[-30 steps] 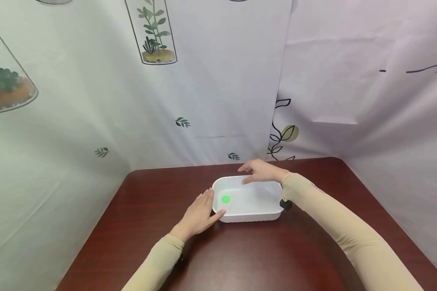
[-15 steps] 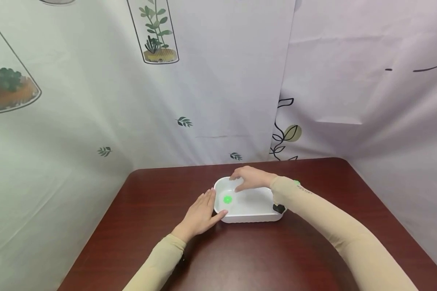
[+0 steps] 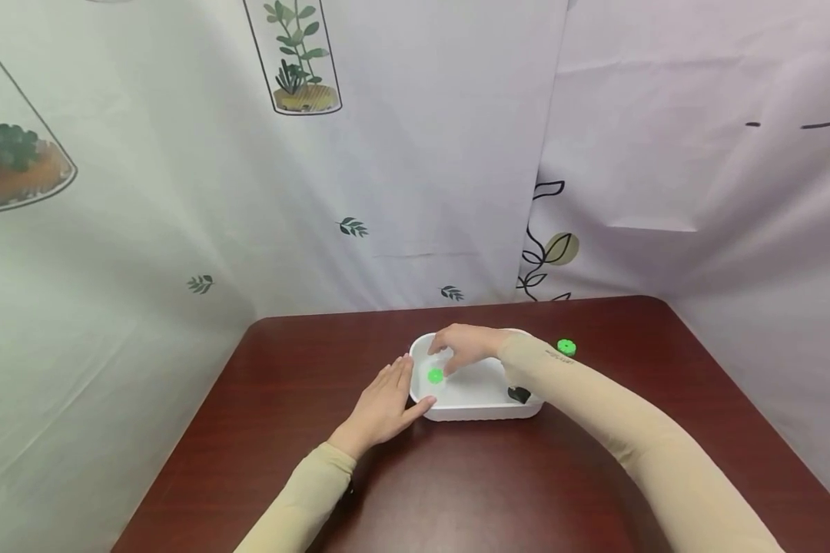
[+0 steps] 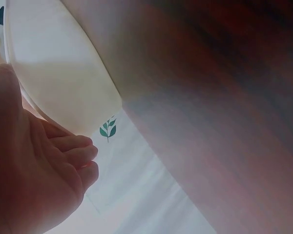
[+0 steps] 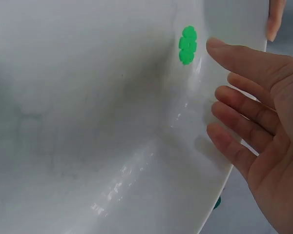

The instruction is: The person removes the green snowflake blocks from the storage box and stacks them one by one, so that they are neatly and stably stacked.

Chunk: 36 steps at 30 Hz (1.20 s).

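Observation:
A white oblong basin (image 3: 484, 413) with rounded corners stands on the table. Inside it, near the left end, lies a small bright green scalloped piece (image 3: 435, 375), flower-like in outline (image 5: 188, 45). My left hand (image 3: 380, 407) rests against the basin's left end, fingers straight and thumb along the front rim. Over the basin's left half, my right hand (image 3: 466, 344) reaches down with loosely bent, parted fingers. Its thumb is close to the green piece but apart from it, and nothing is between thumb and fingers in the right wrist view.
A second green scalloped piece (image 3: 566, 348) lies on the dark red-brown table (image 3: 456, 484), right of the basin and beyond my right sleeve (image 3: 595, 399). White printed cloth (image 3: 422, 177) hangs behind the table and at both sides.
My right hand has moved left and lower into the basin, toward the green piece. The second green piece has come into sight from behind the right sleeve. My left hand keeps its place.

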{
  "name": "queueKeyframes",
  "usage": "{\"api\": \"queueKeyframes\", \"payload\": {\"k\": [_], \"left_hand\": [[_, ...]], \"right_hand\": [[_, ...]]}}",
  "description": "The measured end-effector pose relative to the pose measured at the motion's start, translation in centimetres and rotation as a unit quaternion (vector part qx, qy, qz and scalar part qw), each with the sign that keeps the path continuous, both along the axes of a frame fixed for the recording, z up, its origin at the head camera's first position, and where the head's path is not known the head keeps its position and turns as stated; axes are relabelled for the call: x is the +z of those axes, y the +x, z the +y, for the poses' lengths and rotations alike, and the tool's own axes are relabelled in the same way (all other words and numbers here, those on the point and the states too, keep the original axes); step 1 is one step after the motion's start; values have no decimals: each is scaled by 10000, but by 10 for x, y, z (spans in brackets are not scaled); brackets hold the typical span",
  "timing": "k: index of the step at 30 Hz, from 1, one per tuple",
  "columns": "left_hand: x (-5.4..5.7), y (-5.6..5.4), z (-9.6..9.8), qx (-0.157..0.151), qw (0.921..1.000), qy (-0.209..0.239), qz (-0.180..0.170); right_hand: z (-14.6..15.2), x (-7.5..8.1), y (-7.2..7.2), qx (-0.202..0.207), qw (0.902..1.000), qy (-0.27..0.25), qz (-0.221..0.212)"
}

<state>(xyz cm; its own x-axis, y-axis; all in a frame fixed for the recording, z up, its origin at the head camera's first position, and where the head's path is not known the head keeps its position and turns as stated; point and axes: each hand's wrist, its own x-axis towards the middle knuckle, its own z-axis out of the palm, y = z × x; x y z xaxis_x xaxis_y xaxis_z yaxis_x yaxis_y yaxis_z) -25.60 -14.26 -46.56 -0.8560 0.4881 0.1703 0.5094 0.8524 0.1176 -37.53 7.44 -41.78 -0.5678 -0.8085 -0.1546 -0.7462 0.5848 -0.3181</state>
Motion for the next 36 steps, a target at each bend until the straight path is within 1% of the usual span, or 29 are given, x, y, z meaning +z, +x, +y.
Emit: {"api": "queueKeyframes", "payload": {"k": [6,10,14,20,26,31,36], "left_hand": [[1,-1,0,-20,10000,44,3],[0,0,1,-71,10000,31,14],[1,0,1,-86,9999,59,9],[3,-1,1,-19,10000,76,-20],[2,-1,1,-14,9999,83,-108],[1,0,1,4,9998,102,-144],[0,-1,2,9,9999,128,-91]], "right_hand": [[-10,-10,-5,54,9996,167,-207],[-14,-18,-4,205,9994,251,-84],[-18,-20,-4,348,9993,135,-59],[-20,-21,-7,252,9991,-61,-335],[-21,-26,-9,55,9987,-46,-498],[-21,-27,-9,61,9988,-57,-476],[-21,-26,-8,91,9991,-67,-418]]}}
